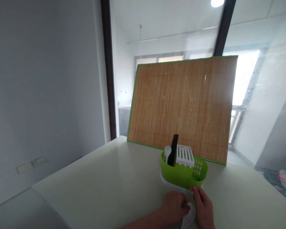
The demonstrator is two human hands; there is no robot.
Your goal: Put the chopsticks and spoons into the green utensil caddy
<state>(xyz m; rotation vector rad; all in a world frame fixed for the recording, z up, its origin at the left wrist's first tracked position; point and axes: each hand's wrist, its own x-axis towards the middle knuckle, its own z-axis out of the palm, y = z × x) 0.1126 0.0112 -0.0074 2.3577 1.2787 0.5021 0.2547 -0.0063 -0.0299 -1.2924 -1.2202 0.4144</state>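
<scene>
My left hand (175, 205) is closed around a white cloth-like piece (189, 216), which hangs below the fingers toward the bottom edge. Just to its right, my right hand (203, 205) has thumb and fingertips pressed together at the front lower edge of a green caddy (178, 175). What that pinch holds, if anything, is hidden. The caddy stands upright on a white base (168, 183). In it are a white spoon (167, 152) and a tall black utensil (173, 151), with a white slotted rack (185, 155) at its top.
Caddy and hands are over a white table (105, 178). A bamboo mat with green edging (181, 105) leans upright behind the caddy. Behind that is a glass partition with dark frames (109, 70). A grey wall (45, 79) rises on the left.
</scene>
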